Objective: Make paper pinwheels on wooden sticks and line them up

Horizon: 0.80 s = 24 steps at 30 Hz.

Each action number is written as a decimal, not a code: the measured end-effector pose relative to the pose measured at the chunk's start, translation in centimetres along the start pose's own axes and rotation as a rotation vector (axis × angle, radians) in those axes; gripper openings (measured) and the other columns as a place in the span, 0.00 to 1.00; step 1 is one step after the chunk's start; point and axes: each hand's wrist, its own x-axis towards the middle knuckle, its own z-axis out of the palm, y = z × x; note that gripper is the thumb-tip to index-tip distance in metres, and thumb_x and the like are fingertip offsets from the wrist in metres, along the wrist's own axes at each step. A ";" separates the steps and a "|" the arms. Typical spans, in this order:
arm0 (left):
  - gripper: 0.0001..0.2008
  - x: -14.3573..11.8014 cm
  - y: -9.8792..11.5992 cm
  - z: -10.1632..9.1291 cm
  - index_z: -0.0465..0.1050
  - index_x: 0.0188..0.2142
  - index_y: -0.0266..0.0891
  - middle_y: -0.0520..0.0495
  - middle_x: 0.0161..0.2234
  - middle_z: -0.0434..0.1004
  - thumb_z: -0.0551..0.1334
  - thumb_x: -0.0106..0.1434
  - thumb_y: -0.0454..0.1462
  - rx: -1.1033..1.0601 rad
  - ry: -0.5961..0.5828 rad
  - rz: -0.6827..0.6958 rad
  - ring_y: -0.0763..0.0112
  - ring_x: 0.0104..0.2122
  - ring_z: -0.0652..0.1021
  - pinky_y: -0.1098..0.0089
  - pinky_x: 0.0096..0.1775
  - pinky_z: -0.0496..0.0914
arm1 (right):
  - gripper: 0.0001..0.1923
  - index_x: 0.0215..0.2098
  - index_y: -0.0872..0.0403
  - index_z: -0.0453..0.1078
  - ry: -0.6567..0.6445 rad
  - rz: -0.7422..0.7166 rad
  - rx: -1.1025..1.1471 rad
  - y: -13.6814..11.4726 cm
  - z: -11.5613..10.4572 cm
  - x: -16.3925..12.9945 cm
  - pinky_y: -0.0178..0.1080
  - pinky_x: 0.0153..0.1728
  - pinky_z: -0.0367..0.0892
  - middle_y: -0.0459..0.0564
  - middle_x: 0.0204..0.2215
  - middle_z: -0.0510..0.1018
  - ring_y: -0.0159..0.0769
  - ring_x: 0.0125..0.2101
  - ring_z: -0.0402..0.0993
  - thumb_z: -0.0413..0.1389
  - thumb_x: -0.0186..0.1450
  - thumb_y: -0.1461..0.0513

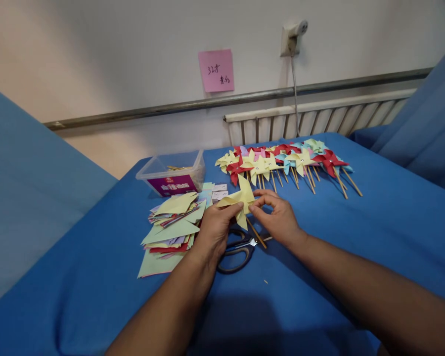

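Note:
A pale yellow paper pinwheel (246, 193) on a thin wooden stick (257, 234) is held up over the table between both hands. My left hand (219, 222) grips it from the left, thumb across the paper near its middle. From the right, my right hand (276, 215) pinches the pinwheel's edge with thumb and fingertips. Below them lie scissors (241, 252) with dark handles, their blades partly behind the stick. Left of my left hand is a stack of cut coloured paper (174, 230).
Finished-looking pinwheels (304, 158) in several colours lie along the back right. A clear plastic box (166, 170) with sticks stands at the back left. The blue-covered table (385, 237) meets a wall with a metal rail (193, 105). Blue curtains (426, 113) hang at both sides.

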 end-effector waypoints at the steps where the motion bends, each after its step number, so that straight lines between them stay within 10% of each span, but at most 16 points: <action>1: 0.19 0.0 0.0 0.0 0.79 0.36 0.32 0.40 0.36 0.81 0.73 0.43 0.37 -0.004 -0.005 -0.003 0.66 0.31 0.79 0.67 0.37 0.71 | 0.06 0.23 0.53 0.71 0.001 -0.002 0.001 0.0 0.0 0.0 0.45 0.50 0.64 0.53 0.41 0.78 0.40 0.45 0.74 0.59 0.58 0.61; 24: 0.16 0.0 -0.2 -0.1 0.80 0.34 0.33 0.43 0.33 0.81 0.73 0.44 0.38 0.042 -0.040 0.002 0.67 0.30 0.77 0.67 0.37 0.70 | 0.06 0.22 0.52 0.68 0.041 -0.018 -0.045 -0.3 -0.1 0.0 0.46 0.49 0.65 0.53 0.39 0.78 0.41 0.44 0.74 0.57 0.57 0.63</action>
